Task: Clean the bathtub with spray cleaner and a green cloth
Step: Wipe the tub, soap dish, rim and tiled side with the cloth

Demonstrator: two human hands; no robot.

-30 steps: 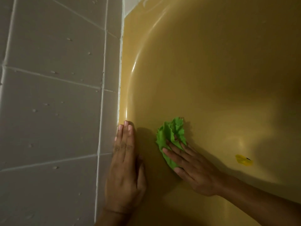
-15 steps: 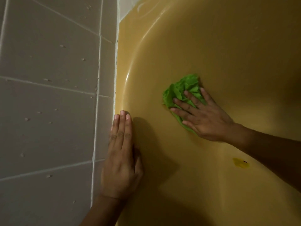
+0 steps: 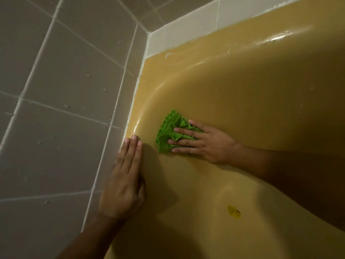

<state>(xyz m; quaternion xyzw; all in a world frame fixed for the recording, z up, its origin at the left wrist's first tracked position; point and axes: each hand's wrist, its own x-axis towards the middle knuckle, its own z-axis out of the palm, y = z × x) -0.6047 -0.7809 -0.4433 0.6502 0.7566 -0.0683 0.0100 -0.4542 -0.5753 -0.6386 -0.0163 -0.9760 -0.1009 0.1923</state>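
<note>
Two hands on yellow bathtub (image 3: 242,86), grey wall tiles (image 3: 61,81) beside

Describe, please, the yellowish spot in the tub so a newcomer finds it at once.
Start inside the mustard bathtub. Below the right hand pressing the green cloth lies a spot: brighter yellow-green than its surroundings, with a dark fleck.

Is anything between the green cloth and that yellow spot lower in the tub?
Nothing visible. The right hand presses the green cloth on the tub wall; only bare tub lies between it and the yellow spot.
</note>
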